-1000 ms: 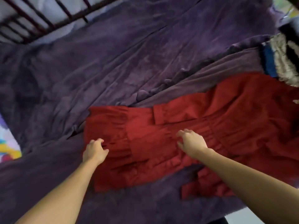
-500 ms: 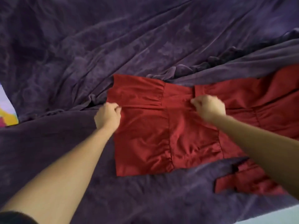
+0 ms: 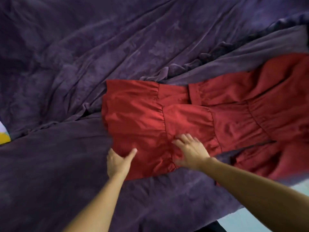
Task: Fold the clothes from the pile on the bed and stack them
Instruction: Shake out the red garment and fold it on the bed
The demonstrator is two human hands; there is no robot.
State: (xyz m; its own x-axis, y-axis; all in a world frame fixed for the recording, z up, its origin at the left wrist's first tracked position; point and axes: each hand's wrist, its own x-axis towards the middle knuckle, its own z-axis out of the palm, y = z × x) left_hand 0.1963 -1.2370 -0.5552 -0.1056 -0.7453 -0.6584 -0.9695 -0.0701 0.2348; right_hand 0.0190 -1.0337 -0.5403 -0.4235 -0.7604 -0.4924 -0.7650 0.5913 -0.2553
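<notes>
- Head view, looking down: a purple bedcover [image 3: 83,64], creased in long diagonal folds, fills nearly the whole frame.
- Across its right half lies a red dress [image 3: 192,118] with gathered tiers, one end folded over near the middle of the bed and the rest running off toward the right edge. The pile and any finished stack are out of view.
- Pale floor [image 3: 250,220] shows past the bed's near right edge.
- At the dress's near side, the right hand [image 3: 190,151] rests flat on the cloth with fingers spread, gripping nothing.
- At the near left corner of the folded part is the left hand [image 3: 117,160], its thumb laid straight on top of the red cloth. Its fingers are hidden at the hem, so whether it pinches the edge cannot be told; the hand is also motion-blurred.
- A scrap of bright print [image 3: 4,136] peeks in at the far left edge.
- Step in hand, by the look of it: smoothing and squaring the first folds of this one garment, with stacking not yet begun.
- The next move likely calls for flat layers and a firm hold on the near edge, then bringing in the long right portion.
</notes>
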